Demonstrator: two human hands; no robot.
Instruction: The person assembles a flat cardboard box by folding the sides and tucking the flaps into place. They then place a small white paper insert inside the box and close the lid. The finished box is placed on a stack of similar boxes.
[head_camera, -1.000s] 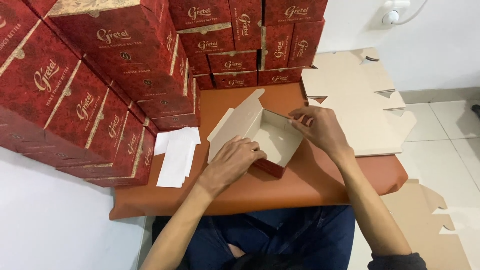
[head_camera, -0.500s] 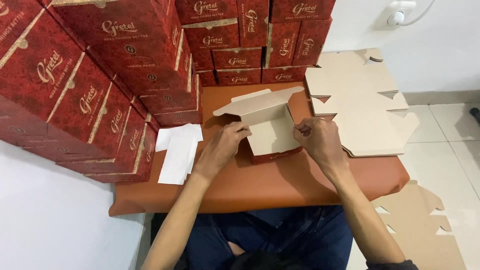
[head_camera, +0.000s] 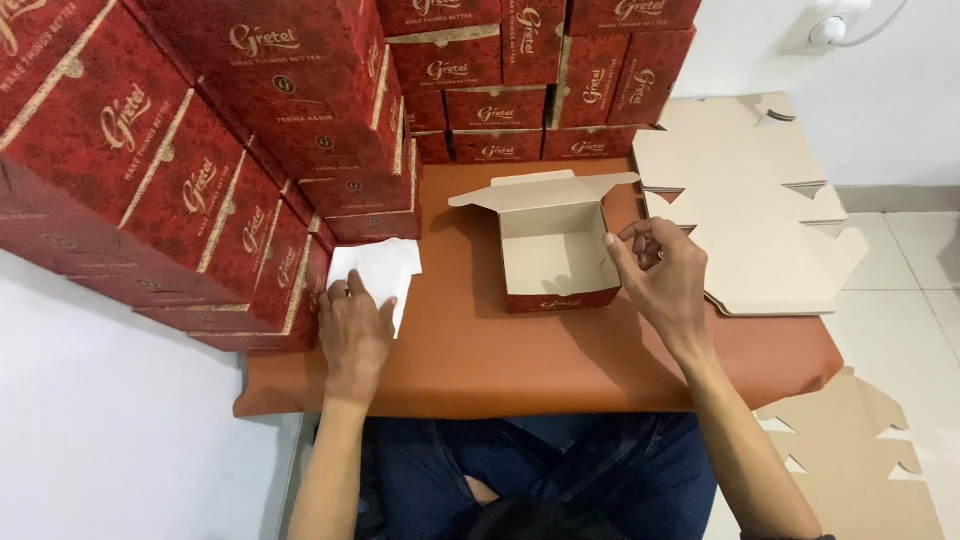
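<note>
Sitting near the middle of the brown table, the open box is showing its pale inside, and its lid is standing up at the back. It is red on the outside. The right hand is hovering just beside the box's right wall, with its fingers curled loosely and the thumb and first finger close together near the top edge. It is not gripping anything that I can see. The left hand is lying flat, fingers spread, on the white paper at the left, pressing it but not pinching it.

Doing this part well, I think, is about lifting only one sheet with gentle fingertips, and keeping the box steady with the other hand so it is not sliding.

Big stacks of red boxes are standing on the left and along the back. A pile of flat, unfolded cardboard is lying on the right, touching the table's far corner. More cut cardboard is resting on the floor.
</note>
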